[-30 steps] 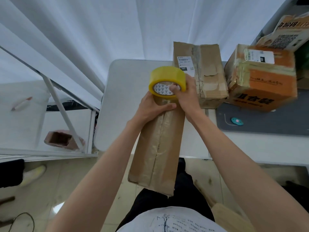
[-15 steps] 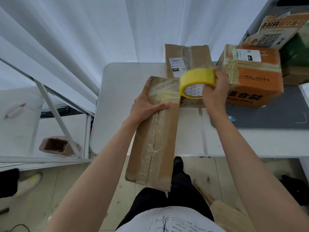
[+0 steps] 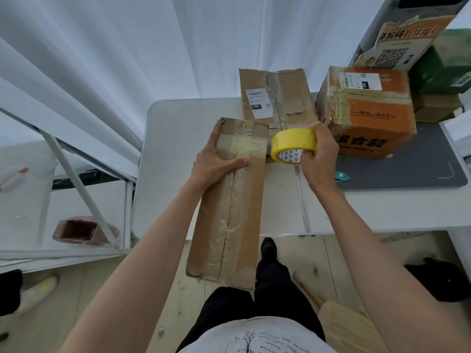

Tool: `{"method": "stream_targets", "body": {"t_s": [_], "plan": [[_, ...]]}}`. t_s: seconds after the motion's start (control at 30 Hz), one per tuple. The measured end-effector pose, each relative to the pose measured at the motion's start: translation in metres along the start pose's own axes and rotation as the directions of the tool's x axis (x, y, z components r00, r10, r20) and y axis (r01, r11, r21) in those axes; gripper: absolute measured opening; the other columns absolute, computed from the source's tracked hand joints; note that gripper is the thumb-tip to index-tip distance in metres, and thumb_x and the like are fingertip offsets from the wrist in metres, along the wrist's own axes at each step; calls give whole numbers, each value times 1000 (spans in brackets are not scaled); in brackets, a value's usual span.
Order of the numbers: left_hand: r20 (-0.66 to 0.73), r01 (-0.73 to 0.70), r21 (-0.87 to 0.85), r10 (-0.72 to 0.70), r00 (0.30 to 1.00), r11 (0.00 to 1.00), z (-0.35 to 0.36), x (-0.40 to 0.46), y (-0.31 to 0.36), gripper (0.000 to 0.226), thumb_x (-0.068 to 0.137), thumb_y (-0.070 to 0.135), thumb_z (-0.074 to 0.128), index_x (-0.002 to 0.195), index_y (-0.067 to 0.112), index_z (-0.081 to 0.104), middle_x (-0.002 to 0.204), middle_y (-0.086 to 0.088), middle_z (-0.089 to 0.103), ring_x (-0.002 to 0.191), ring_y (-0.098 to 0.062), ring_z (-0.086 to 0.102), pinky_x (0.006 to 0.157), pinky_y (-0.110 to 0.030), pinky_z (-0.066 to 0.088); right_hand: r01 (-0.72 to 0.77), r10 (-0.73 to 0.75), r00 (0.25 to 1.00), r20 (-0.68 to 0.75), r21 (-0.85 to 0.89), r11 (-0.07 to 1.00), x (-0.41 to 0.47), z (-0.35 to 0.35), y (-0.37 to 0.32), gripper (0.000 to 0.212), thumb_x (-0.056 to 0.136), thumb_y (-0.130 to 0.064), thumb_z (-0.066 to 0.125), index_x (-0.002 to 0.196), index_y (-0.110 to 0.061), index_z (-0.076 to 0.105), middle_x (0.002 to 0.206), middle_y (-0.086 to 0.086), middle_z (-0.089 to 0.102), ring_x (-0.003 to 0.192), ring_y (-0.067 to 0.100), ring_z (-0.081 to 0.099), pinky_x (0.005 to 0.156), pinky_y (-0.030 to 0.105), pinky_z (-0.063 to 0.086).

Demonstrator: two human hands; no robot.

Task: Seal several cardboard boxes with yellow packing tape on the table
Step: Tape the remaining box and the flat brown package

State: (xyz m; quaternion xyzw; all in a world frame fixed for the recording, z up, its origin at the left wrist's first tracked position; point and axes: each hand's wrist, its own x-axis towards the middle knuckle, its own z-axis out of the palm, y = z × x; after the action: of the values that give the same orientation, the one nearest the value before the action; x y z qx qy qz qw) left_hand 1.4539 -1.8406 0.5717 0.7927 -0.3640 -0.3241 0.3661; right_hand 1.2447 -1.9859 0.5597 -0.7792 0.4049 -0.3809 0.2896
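Gripping the long cardboard box near its far end, the left hand is curling its fingers around the left edge while the thumb is pressing across the taped top. The box is lying lengthwise, its far end over the white desk and its near end overhanging the front edge. The right hand is holding the yellow packing tape roll just right of the box, fingers clamped around it. Behind, a flat brown box and an orange carton are sitting on the desk, the carton on a grey mat.
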Motion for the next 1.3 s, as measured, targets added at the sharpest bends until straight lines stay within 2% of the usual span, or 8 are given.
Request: {"method": "stream_targets", "body": {"t_s": [0.23, 0.33, 0.47, 0.63, 0.8, 0.97, 1.1, 1.3], "plan": [[0, -10, 10, 10, 1000, 1000, 1, 2, -3, 108, 68, 70, 78, 153, 59, 12, 147, 3, 53, 130, -21, 54, 112, -41, 42, -71, 72, 997, -11, 54, 996, -5, 14, 15, 33, 65, 5, 38, 94, -5, 51, 84, 9, 47, 77, 23, 47, 63, 31, 34], [-25, 9, 61, -7, 1000, 998, 2, 4, -3, 78, 86, 78, 46, 153, 59, 10, 153, 4, 49, 136, -25, 49, 114, -45, 38, -114, 113, 993, 21, 111, 987, -14, 24, 24, 31, 66, 5, 38, 93, -5, 50, 82, 12, 49, 75, 25, 46, 63, 35, 35], [-89, 42, 130, -31, 996, 991, 5, 5, 1, 47, 108, 52, 19, 154, 59, 11, 159, 6, 41, 140, -30, 45, 113, -48, 34, -166, 164, 986, 22, 162, 973, -21, 30, 30, 27, 71, 4, 39, 93, -5, 51, 83, 9, 49, 75, 22, 46, 62, 33, 36], [-142, 68, 270, -30, 989, 960, 6, 16, 18, 53, 108, 35, 33, 159, 39, 19, 161, -3, 33, 140, -32, 41, 109, -49, 36, -138, 139, 990, 0, 157, 978, -20, 30, 31, 26, 72, 5, 40, 91, -10, 49, 82, 7, 48, 73, 20, 45, 61, 29, 34], [-117, 113, 577, -54, 992, 809, 58, 14, 43, 98, 96, 73, 26, 160, 10, -14, 165, -16, -26, 151, -42, -23, 121, -57, -13, -92, 95, 994, -48, 69, 993, -14, 34, 20, 33, 67, 12, 43, 93, -7, 52, 86, 6, 48, 78, 18, 44, 66, 16, 31], [-100, 88, 612, -33, 994, 786, 68, 18, 46, 103, 91, 82, 21, 159, 15, -18, 162, -16, -33, 146, -45, -32, 117, -64, -18, -160, 164, 986, -16, 156, 975, -22, 30, 27, 36, 68, 9, 44, 93, -16, 47, 87, 7, 49, 78, 20, 47, 66, 22, 35], [-20, 18, 609, -7, 1000, 793, 54, 10, 42, 108, 79, 93, 32, 159, 37, -15, 160, -10, -39, 143, -45, -38, 113, -65, -23, -311, 324, 946, 18, 330, 891, -28, 39, 26, 43, 71, 6, 50, 109, -15, 51, 102, 3, 55, 89, 16, 53, 70, 21, 44], [19, 88, 543, -116, 993, 835, 27, 9, 44, 118, 67, 82, 67, 157, 52, -3, 161, 0, -38, 147, -46, -31, 113, -75, -8, -609, 622, 748, 231, 612, 505, -35, 52, 20, 41, 88, -1, 66, 116, -30, 55, 121, 11, 60, 109, 25, 64, 81, 39, 61]]}}
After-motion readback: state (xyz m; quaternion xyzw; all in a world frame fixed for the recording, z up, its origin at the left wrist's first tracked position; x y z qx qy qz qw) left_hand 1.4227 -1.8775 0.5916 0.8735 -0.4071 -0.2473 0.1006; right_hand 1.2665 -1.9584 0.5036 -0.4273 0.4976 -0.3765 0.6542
